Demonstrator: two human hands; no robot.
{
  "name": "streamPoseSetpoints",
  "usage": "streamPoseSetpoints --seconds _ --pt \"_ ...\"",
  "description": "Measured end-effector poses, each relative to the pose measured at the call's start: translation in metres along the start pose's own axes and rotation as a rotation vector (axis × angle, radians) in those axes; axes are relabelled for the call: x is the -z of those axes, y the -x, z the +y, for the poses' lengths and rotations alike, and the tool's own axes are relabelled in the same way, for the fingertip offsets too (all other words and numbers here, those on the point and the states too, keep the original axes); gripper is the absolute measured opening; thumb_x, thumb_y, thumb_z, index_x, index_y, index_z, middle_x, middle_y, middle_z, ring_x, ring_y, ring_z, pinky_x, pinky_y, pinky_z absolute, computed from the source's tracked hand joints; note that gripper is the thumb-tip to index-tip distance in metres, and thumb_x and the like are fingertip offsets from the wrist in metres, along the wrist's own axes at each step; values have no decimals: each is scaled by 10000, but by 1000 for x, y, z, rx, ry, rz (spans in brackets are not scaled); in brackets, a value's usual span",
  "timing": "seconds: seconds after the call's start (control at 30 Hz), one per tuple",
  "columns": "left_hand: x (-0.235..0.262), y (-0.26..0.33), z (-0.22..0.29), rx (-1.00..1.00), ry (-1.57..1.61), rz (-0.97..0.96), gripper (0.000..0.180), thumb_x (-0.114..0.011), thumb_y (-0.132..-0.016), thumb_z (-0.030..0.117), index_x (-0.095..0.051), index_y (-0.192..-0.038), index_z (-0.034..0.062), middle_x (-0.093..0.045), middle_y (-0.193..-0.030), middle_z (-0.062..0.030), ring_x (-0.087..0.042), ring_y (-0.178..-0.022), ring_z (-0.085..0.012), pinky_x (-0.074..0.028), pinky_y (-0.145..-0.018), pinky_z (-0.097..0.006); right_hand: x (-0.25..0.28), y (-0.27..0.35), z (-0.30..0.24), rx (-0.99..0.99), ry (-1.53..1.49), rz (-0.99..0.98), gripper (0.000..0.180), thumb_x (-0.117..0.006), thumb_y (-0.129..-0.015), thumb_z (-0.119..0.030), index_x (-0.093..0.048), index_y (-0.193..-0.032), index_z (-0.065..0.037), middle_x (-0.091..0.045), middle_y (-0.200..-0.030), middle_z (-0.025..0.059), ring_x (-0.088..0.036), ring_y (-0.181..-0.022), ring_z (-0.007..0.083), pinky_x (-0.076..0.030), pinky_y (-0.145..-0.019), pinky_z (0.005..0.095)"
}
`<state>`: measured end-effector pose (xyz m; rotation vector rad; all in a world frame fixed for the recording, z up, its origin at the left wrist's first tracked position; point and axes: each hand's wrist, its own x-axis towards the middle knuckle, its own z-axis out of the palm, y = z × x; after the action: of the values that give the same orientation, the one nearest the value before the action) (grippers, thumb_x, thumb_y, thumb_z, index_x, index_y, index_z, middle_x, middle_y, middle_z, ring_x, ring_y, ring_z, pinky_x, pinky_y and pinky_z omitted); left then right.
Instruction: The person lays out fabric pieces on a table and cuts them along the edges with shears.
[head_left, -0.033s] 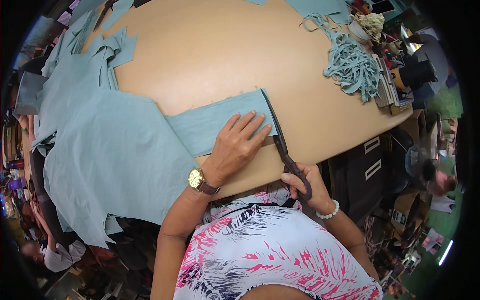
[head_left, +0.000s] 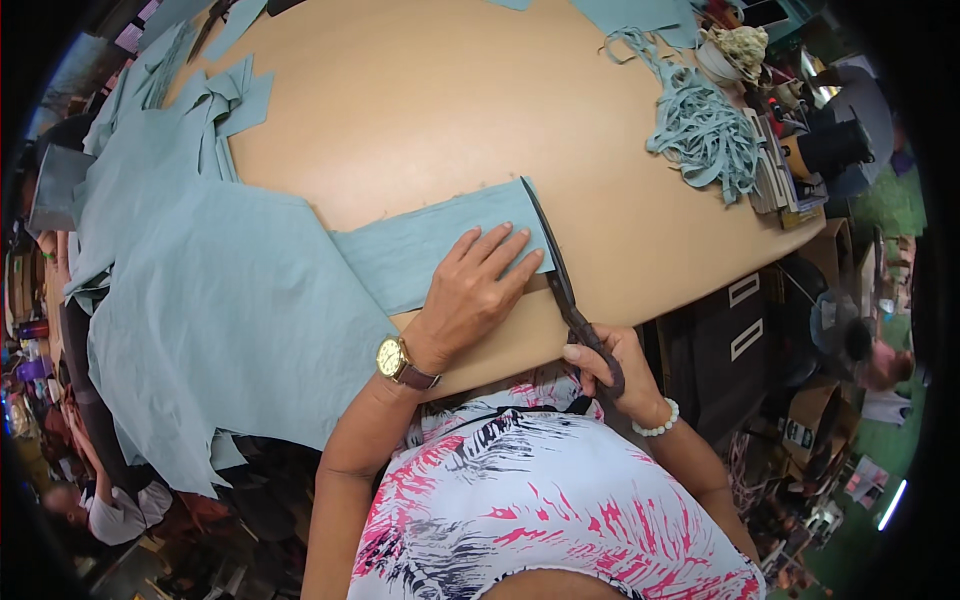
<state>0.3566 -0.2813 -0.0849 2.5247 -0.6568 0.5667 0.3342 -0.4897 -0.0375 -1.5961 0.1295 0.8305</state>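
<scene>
Across the table's near part lies a flat strip of pale blue-green fabric [head_left: 400, 255], its left end meeting a larger sheet of the same fabric [head_left: 220, 290]. My left hand [head_left: 480, 285] rests on the strip near its right end, fingers stretched and slightly spread. In my right hand [head_left: 620, 370] are dark scissors [head_left: 562, 285], gripped by the handles at the table's front edge. Their blades lie along the strip's right end and point away from me, with the tip at the far corner. The blades look closed together.
A tangled heap of thin fabric strips [head_left: 700, 130] lies on the table [head_left: 430, 100] at the far right, beside a stack of flat items [head_left: 775, 165]. More folded fabric [head_left: 225, 95] lies at the far left. The large sheet hangs over the front edge. Other people are at both sides.
</scene>
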Motion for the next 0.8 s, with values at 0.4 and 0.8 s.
streamPoseSetpoints --seconds 0.4,0.8 --pt "0 0 -3 45 26 -58 340 -642 -697 64 -615 -1035 84 -592 -1111 -105 -564 -1033 -263 -451 -860 -394 26 -11 -16 105 -41 63 229 -661 -804 -193 -563 -708 -10 -499 -539 -25 -444 -378 32 -326 -352 168" --pt "2 0 -5 134 125 3 360 -626 -653 23 -604 -1012 6 -597 -1081 -123 -584 -958 -259 -461 -832 -370 68 -52 -54 219 404 264 355 -765 -710 -245 -513 -585 -28 -468 -457 -4 -453 -356 58 -327 -332 200"
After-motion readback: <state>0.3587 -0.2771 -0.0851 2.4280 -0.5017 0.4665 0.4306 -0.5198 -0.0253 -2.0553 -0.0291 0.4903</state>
